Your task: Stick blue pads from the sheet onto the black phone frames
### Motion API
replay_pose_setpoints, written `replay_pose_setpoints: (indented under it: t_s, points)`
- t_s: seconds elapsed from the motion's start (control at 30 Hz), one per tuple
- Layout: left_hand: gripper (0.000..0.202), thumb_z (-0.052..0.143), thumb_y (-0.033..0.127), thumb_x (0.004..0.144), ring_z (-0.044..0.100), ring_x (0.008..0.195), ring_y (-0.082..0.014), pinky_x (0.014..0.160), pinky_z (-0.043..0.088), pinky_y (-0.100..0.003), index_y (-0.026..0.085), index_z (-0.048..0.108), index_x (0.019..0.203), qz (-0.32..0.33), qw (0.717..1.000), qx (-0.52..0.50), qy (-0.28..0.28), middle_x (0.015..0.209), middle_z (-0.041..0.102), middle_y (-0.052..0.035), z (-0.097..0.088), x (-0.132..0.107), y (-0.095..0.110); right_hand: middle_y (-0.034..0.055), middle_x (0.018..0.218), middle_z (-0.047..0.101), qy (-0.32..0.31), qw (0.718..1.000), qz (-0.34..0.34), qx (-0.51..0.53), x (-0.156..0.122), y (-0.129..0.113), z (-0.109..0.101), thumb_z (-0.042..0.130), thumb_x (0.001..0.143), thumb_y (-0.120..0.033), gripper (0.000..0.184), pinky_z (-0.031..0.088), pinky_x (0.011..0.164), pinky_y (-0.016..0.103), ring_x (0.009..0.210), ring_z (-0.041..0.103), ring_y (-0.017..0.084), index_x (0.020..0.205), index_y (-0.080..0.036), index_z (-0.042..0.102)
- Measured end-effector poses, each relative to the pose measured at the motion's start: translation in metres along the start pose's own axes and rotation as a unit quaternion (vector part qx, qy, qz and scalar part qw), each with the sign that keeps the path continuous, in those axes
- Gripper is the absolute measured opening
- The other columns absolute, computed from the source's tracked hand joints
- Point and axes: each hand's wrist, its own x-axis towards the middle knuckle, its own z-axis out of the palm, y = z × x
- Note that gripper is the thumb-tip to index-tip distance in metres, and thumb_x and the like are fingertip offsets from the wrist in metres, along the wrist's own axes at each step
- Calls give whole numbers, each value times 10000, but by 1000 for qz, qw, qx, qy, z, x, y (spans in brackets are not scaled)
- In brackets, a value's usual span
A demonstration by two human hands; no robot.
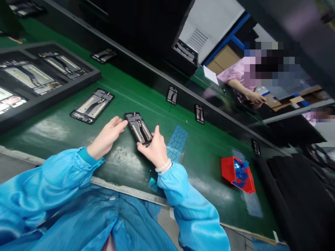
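Observation:
A dark phone frame point(138, 127) lies on the green conveyor belt point(204, 153) between my two hands. My left hand point(106, 138) rests on the belt with its fingers stretched out, the fingertips touching the frame's near-left end. My right hand point(154, 149) grips the frame's lower right end, thumb up along its edge and fingers curled under it. A second phone frame point(92, 105) lies on the belt to the left. A blue sheet of small stickers point(177, 142) lies just right of my right hand.
A black tray point(49, 87) holding several phone frames stands at the left. A red bin point(237, 173) with blue scraps sits on the belt at the right. More frames point(172, 94) ride the far side of the belt. Another person in pink point(243, 78) works across it.

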Motion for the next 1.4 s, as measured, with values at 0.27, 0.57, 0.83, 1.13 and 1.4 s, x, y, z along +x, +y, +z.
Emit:
replay_pose_setpoints:
  t_s: [0.27,0.57,0.83,1.13,1.4]
  points:
    - [522,622,335,797,580,1139,-248,986,457,-362,142,531,1274,100,959,15,-263,1261,620,-103,27,-27,-9,100,1113,619,179,915,84,351,-68,24,-38,667,735,-378,252,408,961,420,1073,550,221,899,-186,660]
    - [627,639,438,774,502,1238,-273,1047,403,-384,152,517,1319,79,934,95,-334,1374,513,-93,43,-50,-28,77,1126,625,248,845,164,445,-64,19,-11,675,732,-329,155,301,1068,419,1177,512,213,677,-185,684]
    - [586,614,396,810,470,1269,-263,1085,354,-372,136,510,1325,92,926,109,-349,1392,489,-96,41,-50,-28,71,1070,621,267,847,159,432,-61,17,-9,661,736,-273,164,327,1044,411,1156,528,212,601,-182,641]
    - [576,618,389,803,466,1273,-265,1091,351,-369,147,523,1317,91,928,122,-341,1390,495,-83,42,-51,-27,51,1018,625,268,848,161,428,-60,16,-6,657,729,-279,171,357,1021,391,1115,536,201,585,-191,629]
    - [606,624,427,791,471,1268,-270,1083,360,-366,138,525,1314,86,929,117,-340,1382,504,-92,42,-53,-25,52,1005,611,263,844,169,437,-58,13,-7,658,716,-265,148,387,987,381,1048,546,190,592,-187,634]
